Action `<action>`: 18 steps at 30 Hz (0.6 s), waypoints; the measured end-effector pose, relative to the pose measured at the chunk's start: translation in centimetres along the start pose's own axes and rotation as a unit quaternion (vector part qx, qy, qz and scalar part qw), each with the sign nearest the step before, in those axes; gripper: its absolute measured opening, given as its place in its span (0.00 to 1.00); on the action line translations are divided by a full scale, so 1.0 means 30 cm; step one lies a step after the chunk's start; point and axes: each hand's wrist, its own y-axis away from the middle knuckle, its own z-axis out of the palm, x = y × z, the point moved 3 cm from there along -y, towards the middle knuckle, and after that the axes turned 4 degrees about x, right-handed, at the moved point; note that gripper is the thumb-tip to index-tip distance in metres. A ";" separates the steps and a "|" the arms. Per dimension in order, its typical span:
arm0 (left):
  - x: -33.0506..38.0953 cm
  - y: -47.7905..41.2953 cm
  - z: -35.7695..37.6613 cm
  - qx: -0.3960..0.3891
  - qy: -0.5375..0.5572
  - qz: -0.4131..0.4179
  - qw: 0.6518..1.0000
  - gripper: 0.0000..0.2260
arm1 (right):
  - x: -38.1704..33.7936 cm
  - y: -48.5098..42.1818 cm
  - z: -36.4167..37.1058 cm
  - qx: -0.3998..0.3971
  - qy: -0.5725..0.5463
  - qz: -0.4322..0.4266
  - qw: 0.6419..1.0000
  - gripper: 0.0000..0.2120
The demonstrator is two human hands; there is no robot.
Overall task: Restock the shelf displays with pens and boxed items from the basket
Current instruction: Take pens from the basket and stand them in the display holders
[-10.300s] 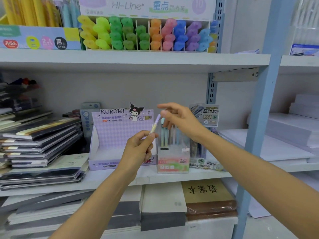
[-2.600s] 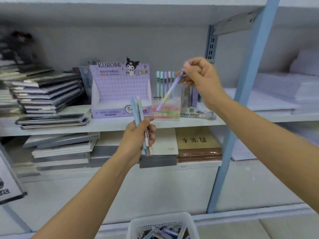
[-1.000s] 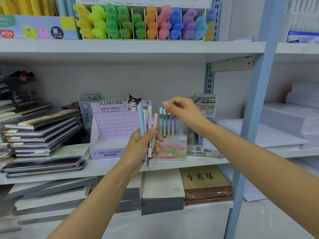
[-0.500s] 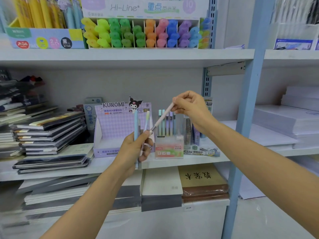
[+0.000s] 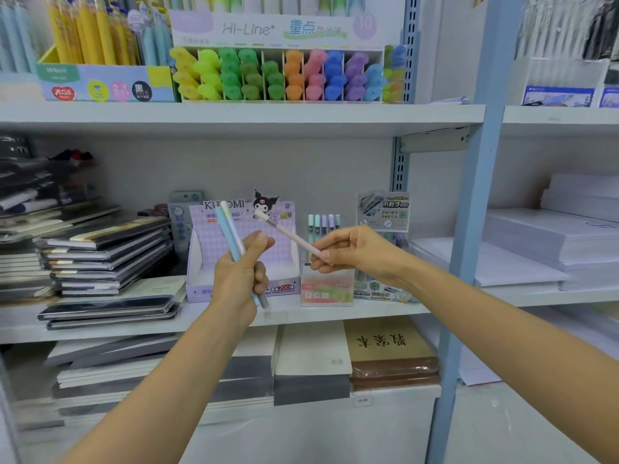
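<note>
Nearest the camera, both forearms reached in from the bottom edge toward the middle shelf (image 5: pixel 301 316). The left hand (image 5: pixel 243 272) was closed in a fist around two pens (image 5: pixel 231 236), one blue and one pale, thumb pressed over them; their long axes ran nearly upright, leaning toward 11 o'clock, tops over the purple box and lower tips poking out below the fist. The right hand (image 5: pixel 355 252) pinched the end of a pink pen (image 5: pixel 291 234) between thumb and fingertips, the other fingers curled in. That pen lay on a slant, its long axis running from the hand up toward 10 o'clock, its white tip in front of the purple box's back card and close to the left hand's pens without touching them. Behind the hands, on the shelf, stood the purple box (image 5: pixel 241 283), open at the front. Just beside it at 3 o'clock sat the clear pen holder (image 5: pixel 326 291) with five pens standing upright in it, and beyond that a darker carded pen display (image 5: pixel 383 212). Stacked notebooks (image 5: pixel 107 259) lay at 9 o'clock of the purple box. On the shelf above, at 12 o'clock, a highlighter rack (image 5: pixel 284 75) showed rows from yellow through green, orange, pink, blue and purple.
</note>
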 end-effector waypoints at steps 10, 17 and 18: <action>-0.010 0.022 0.050 -0.049 -0.085 0.048 0.994 0.08 | -0.013 0.012 0.057 0.009 0.076 -0.061 0.995 0.10; -0.038 0.048 0.107 -0.150 -0.181 0.047 0.971 0.13 | -0.078 -0.041 0.040 0.064 0.070 -0.120 0.988 0.09; -0.042 0.049 0.115 -0.160 -0.184 0.041 0.969 0.15 | -0.076 -0.044 0.039 0.059 0.066 -0.122 0.989 0.07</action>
